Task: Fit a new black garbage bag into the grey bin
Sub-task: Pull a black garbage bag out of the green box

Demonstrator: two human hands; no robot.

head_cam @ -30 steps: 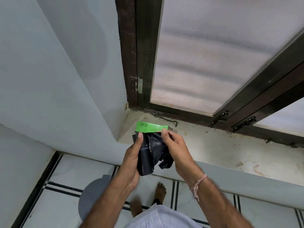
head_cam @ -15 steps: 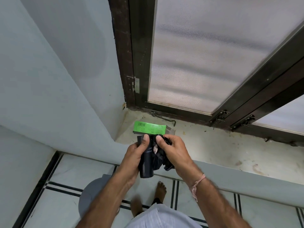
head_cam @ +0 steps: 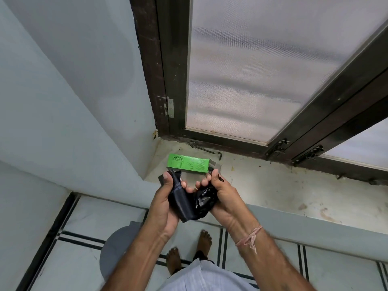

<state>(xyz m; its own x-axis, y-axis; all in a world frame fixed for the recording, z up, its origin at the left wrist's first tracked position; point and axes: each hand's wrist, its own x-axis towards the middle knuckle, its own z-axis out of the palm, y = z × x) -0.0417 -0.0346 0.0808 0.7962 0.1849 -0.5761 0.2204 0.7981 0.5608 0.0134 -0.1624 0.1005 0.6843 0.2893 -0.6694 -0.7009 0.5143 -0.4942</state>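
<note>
A black garbage bag (head_cam: 189,203), still folded and crumpled, is held between both hands in front of the window sill. My left hand (head_cam: 162,203) pinches its flat left part with the thumb on top. My right hand (head_cam: 222,197) grips the crumpled right part. The grey bin (head_cam: 117,246) stands on the floor below my left forearm, which hides much of it; its lid looks closed. A green box (head_cam: 189,163) of bags lies on the sill just beyond my hands.
The stained stone sill (head_cam: 283,190) runs to the right under a dark-framed mesh window (head_cam: 262,70). A metal hook latch (head_cam: 206,150) lies behind the box. White walls close in at left. My bare feet (head_cam: 189,253) stand on white floor tiles.
The hands have pulled apart a little, spreading the bag sideways. The right hand now bunches its part of the bag lower and further right than before.
</note>
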